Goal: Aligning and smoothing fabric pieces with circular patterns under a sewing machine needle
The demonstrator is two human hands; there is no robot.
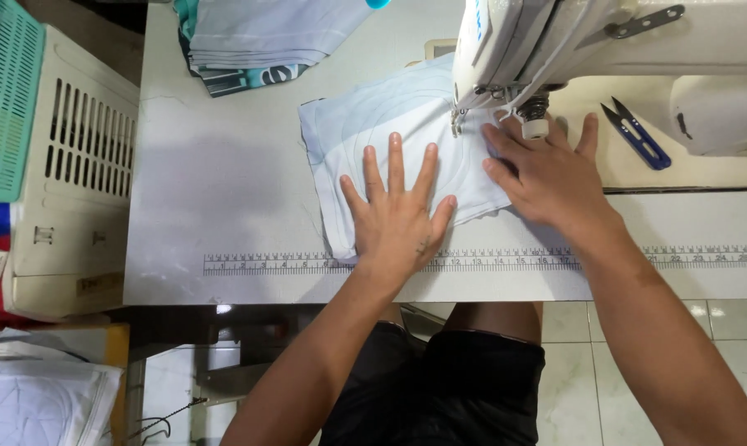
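left hand flat, fingers spread wide on the pale fabric panel; right hand open, fingertips pressing fabric just below the sewing machine presser foot.

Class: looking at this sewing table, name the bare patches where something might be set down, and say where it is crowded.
Bare: the table left of the pale cloth, between the folded stack and the printed ruler. A smaller strip lies right of the right hand, below the snips. Crowded: around the needle, where the left hand also presses the cloth.
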